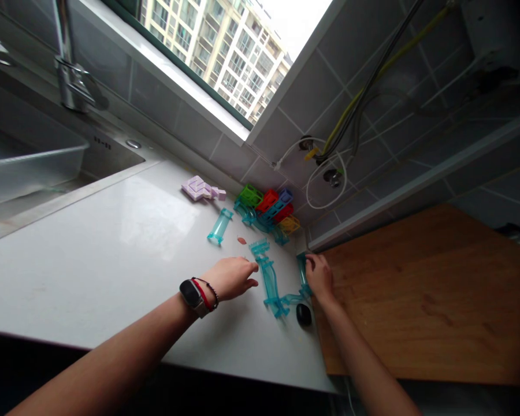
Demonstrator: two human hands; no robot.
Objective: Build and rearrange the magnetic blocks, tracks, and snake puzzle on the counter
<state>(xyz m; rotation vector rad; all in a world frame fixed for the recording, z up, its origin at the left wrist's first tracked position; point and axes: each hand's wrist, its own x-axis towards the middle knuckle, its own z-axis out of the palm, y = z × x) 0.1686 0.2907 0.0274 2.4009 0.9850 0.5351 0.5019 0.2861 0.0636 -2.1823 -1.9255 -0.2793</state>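
Note:
My left hand (233,278) hovers over the white counter, thumb and fingers apart with nothing between them. Just right of its fingertips lies a long translucent teal track piece (269,283), with a short teal connector piece (260,248) at its upper end. Beside the wooden board, my right hand (320,277) pinches a teal track piece (303,276) by its upper part. Another teal piece (291,299) runs between these two track pieces. Close below is a small black oval object (304,315). A separate teal track piece (220,226) lies farther back.
Against the tiled wall sit a green block (251,196), a red block (267,200) and other coloured parts. A pale purple puzzle-like object (199,189) is left of them. A sink (112,153) with a faucet (71,86) is at left, a wooden board (424,300) at right.

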